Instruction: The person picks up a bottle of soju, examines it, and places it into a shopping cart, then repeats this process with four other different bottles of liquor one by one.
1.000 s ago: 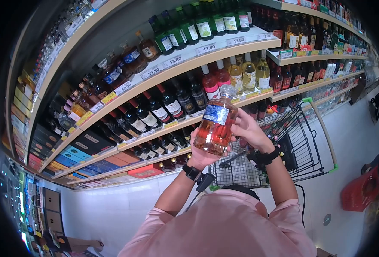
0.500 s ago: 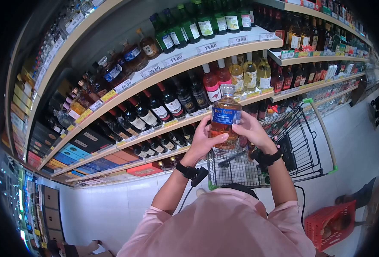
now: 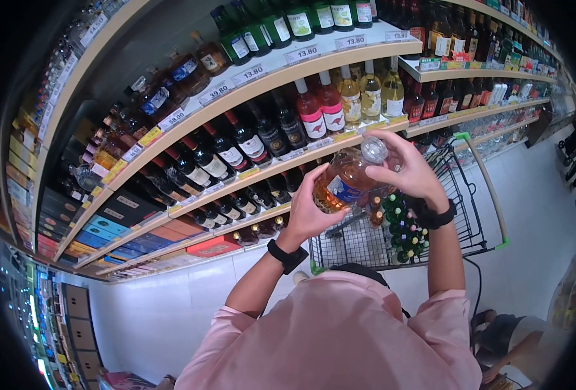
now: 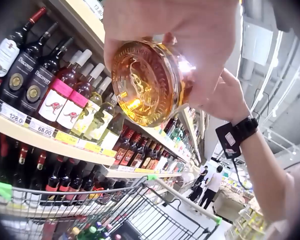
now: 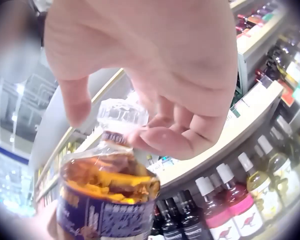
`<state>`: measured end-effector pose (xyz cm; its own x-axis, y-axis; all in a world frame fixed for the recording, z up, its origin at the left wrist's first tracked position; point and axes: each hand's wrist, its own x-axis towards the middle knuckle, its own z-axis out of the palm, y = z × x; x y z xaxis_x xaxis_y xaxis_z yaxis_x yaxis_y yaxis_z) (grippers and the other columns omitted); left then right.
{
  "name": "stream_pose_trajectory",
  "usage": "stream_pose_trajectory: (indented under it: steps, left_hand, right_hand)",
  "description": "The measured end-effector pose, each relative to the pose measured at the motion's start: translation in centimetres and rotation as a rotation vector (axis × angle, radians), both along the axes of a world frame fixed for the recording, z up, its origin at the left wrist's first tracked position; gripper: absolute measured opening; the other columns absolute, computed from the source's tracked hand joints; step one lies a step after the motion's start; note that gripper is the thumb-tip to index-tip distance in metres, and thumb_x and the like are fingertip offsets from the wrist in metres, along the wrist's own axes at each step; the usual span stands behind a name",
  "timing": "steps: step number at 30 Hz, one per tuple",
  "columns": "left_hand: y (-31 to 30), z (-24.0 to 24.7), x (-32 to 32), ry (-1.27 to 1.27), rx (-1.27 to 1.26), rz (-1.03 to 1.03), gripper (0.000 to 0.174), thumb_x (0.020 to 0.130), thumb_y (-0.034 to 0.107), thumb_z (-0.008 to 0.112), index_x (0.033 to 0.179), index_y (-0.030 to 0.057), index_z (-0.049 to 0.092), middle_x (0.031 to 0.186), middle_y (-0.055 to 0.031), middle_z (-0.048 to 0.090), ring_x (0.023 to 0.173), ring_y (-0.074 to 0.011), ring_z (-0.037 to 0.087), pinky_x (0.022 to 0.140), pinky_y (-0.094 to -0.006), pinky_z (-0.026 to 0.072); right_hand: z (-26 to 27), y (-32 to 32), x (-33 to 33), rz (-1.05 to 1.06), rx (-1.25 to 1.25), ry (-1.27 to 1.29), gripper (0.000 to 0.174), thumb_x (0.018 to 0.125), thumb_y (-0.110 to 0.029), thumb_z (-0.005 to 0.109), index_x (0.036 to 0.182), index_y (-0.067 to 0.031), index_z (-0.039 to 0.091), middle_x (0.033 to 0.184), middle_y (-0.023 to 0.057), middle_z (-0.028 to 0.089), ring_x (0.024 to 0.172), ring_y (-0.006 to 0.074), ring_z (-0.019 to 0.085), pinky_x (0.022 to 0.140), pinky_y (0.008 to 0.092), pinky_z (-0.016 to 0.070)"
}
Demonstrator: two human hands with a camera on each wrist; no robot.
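A clear glass whisky bottle (image 3: 346,179), amber inside and labelled in blue, is tilted in front of the person's chest. My left hand (image 3: 312,211) grips its body, thumb along the near side. The left wrist view shows the bottle's round base (image 4: 142,87) below that hand. At the top, my right hand (image 3: 408,166) curls its fingers round the faceted clear stopper (image 3: 374,149). In the right wrist view the fingertips (image 5: 142,137) lie right at the neck below the stopper, and the thumb (image 5: 77,107) is on the other side.
A wire shopping cart (image 3: 340,244) stands below the hands, with several green bottles (image 3: 401,227) in it. Ahead, shelves (image 3: 255,172) carry wine and spirit bottles. Another person (image 3: 515,344) is low at the right.
My right hand has gone from the bottle's side up to its stopper. The bottle has turned to bring its label round, then tilted with its top to the right. My left hand keeps its hold.
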<state>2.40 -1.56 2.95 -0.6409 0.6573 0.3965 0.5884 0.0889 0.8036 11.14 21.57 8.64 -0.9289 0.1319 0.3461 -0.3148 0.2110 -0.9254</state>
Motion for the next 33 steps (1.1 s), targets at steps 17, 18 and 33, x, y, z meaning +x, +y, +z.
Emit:
stream_pose_trajectory:
  steps: [17, 18, 33]
  left_hand:
    - [-6.0, -7.7, 0.5, -0.239, -0.323, -0.103, 0.044, 0.081, 0.019, 0.080, 0.118, 0.0054, 0.060, 0.112, -0.0110, 0.065, 0.108, -0.0258, 0.062, 0.096, -0.0346, 0.0470]
    - [-6.9, -8.4, 0.6, -0.320, -0.323, -0.084, 0.042, 0.082, 0.019, 0.080, 0.117, 0.0050, 0.061, 0.108, -0.0096, 0.066, 0.105, -0.0234, 0.063, 0.095, -0.0332, 0.0478]
    - [-12.3, -11.3, 2.8, -0.647, -0.362, 0.103, 0.020, 0.090, 0.006, 0.071, 0.109, 0.0042, 0.063, 0.105, -0.0037, 0.067, 0.095, -0.0133, 0.065, 0.088, -0.0288, 0.0518]
  right_hand:
    - [-17.1, -0.5, 4.2, -0.241, 0.794, -0.556, 0.045, 0.060, -0.033, 0.074, 0.088, 0.0010, 0.067, 0.082, 0.0231, 0.069, 0.075, 0.0393, 0.068, 0.072, 0.0452, 0.0559]
    - [-18.6, -0.1, 4.6, -0.271, 0.797, -0.612, 0.047, 0.060, -0.035, 0.074, 0.089, 0.0013, 0.067, 0.081, 0.0224, 0.070, 0.076, 0.0392, 0.069, 0.072, 0.0453, 0.0561]
    - [-38.6, 3.8, 2.4, -0.397, 0.447, -1.245, 0.064, 0.057, -0.046, 0.082, 0.094, 0.0047, 0.072, 0.100, 0.0234, 0.072, 0.095, 0.0336, 0.071, 0.082, 0.0401, 0.0573]
